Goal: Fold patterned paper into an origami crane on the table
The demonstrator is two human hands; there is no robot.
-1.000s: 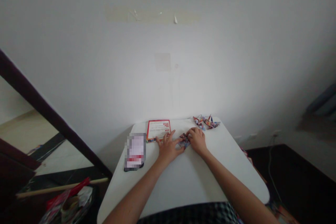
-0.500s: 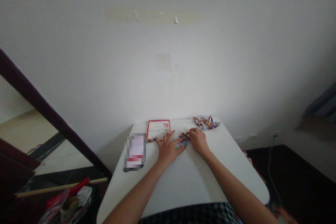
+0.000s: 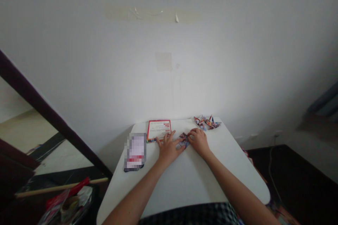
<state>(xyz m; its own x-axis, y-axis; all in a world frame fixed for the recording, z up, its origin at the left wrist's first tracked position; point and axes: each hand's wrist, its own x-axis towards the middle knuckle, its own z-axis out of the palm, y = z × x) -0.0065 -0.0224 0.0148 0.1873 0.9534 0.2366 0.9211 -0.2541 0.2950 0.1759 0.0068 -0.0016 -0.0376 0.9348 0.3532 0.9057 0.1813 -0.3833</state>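
Note:
A small piece of folded printed paper [image 3: 183,141] lies on the white table between my two hands. My left hand [image 3: 168,148] is open, with its fingers spread over the table; its forefinger and thumb rest on the left side of the paper. On the other side, my right hand [image 3: 199,142] is closed, its bent fingertips pinching the paper's right edge. What exactly lies under those fingertips is hidden. Just beyond the right hand sit several pointed folded-paper shapes [image 3: 207,122], printed in similar colours.
A red-bordered printed card [image 3: 158,129] lies behind my left hand. Left of it is a phone [image 3: 135,152] with a blurred screen. The white table [image 3: 185,186] meets a wall [image 3: 169,91]. Lower left, a bin [image 3: 71,205] holds rubbish beneath a wooden stick [image 3: 62,187].
The paper between my hands now looks flatter, and my right fingertips have shifted slightly on its edge. My left hand has stayed nearly in place.

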